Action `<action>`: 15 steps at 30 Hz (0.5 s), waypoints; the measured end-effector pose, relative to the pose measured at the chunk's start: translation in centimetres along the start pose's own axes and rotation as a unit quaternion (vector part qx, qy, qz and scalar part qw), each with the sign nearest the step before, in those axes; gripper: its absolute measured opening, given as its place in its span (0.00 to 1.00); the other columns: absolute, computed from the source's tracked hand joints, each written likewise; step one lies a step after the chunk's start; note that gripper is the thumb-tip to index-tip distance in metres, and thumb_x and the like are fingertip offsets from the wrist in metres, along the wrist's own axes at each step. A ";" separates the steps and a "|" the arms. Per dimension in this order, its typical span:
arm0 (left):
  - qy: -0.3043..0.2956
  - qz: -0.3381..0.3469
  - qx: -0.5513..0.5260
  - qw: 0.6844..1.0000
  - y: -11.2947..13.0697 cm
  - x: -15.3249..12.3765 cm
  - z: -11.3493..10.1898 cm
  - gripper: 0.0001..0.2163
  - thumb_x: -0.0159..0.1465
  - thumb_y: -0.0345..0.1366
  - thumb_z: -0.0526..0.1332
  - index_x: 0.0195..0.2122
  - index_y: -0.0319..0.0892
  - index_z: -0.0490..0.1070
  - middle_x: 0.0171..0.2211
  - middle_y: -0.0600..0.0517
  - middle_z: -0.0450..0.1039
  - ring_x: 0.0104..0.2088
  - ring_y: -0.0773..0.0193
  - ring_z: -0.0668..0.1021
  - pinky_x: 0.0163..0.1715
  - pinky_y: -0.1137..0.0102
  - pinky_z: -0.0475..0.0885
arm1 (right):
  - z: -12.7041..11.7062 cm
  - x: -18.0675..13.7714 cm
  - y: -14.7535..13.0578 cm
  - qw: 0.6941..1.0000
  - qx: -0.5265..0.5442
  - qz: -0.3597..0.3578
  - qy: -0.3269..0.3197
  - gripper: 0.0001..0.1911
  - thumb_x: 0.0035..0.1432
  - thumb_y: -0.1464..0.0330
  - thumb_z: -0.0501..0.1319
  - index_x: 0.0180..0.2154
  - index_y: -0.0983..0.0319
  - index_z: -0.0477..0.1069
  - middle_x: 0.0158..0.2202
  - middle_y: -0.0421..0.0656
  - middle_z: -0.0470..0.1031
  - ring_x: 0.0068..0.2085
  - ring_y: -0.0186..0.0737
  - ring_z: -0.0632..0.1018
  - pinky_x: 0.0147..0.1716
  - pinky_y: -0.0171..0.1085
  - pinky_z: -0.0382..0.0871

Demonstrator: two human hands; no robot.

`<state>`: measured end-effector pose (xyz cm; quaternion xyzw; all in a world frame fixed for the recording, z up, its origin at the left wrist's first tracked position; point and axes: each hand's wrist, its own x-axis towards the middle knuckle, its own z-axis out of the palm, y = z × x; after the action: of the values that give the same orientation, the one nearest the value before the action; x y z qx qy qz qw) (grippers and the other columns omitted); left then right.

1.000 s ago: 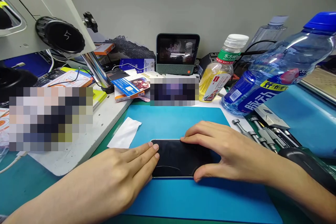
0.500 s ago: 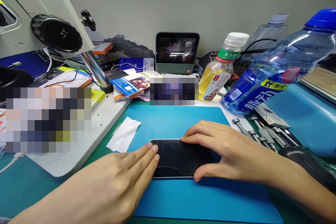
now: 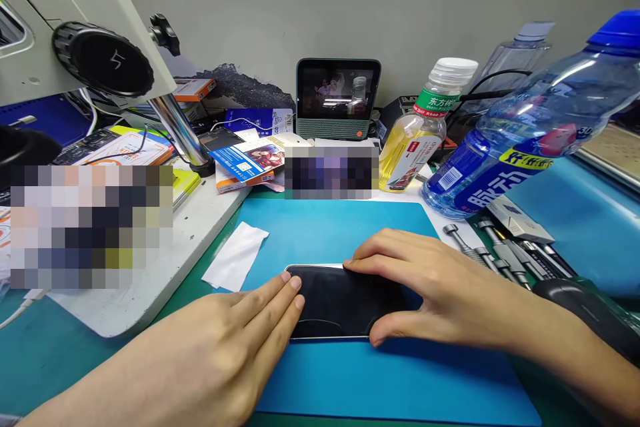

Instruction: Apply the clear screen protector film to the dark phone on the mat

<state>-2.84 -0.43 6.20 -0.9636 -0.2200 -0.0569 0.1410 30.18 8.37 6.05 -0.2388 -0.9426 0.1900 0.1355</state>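
A smartphone [image 3: 340, 303] with a dark, glossy face lies sideways on the blue mat [image 3: 320, 383]. My left hand [image 3: 240, 340] has its fingers stretched out flat, tips resting on the phone's left end. With the thumb on the near long edge and fingers on the far one, my right hand [image 3: 425, 287] grips the phone toward its right end. A curved light line, perhaps a reflection, shows on the phone near its lower left edge. To the upper left of the phone, a white wipe [image 3: 237, 255] lies across the mat's edge.
A microscope stand [image 3: 190, 240] fills the left side. A small screen device [image 3: 339, 99] stands at the back. On the right are a tea bottle [image 3: 415, 127], a blue-capped bottle [image 3: 510, 140], several screwdrivers [image 3: 505, 253] and a black mouse-like object [image 3: 580, 310].
Both hands keep the same places on the phone. A slightly wider light strip shows along the phone's far edge beside my right fingertips. The view has shifted very slightly.
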 end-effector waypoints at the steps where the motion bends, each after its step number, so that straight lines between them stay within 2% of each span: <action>1: 0.001 0.000 -0.002 1.000 0.0 0.0 0.0 0.22 0.71 0.20 0.56 0.63 0.28 0.79 0.64 0.38 0.79 0.58 0.40 0.88 0.42 0.58 0.91 | 0.0 0.0 0.0 1.000 -0.001 0.001 0.000 0.35 0.67 0.41 0.70 0.59 0.63 0.82 0.53 0.50 0.85 0.50 0.50 0.85 0.48 0.46 0.80; 9: 0.008 -0.001 0.000 1.000 0.0 0.1 0.0 0.21 0.73 0.21 0.56 0.62 0.29 0.80 0.63 0.38 0.81 0.57 0.40 0.88 0.37 0.59 0.91 | 0.0 0.1 0.0 1.000 -0.002 0.002 -0.004 0.35 0.68 0.41 0.70 0.59 0.63 0.82 0.53 0.50 0.85 0.50 0.51 0.85 0.49 0.47 0.80; 15: 0.012 -0.004 0.000 1.000 0.1 0.0 0.0 0.21 0.73 0.20 0.55 0.63 0.28 0.79 0.64 0.38 0.80 0.59 0.41 0.87 0.43 0.58 0.91 | -0.2 0.2 -0.1 1.000 -0.001 0.003 -0.004 0.35 0.68 0.41 0.70 0.59 0.63 0.82 0.53 0.50 0.85 0.51 0.51 0.86 0.49 0.46 0.80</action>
<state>-2.83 -0.53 6.14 -0.9619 -0.2221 -0.0688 0.1437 30.03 8.48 6.24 -0.2411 -0.9425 0.1908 0.1311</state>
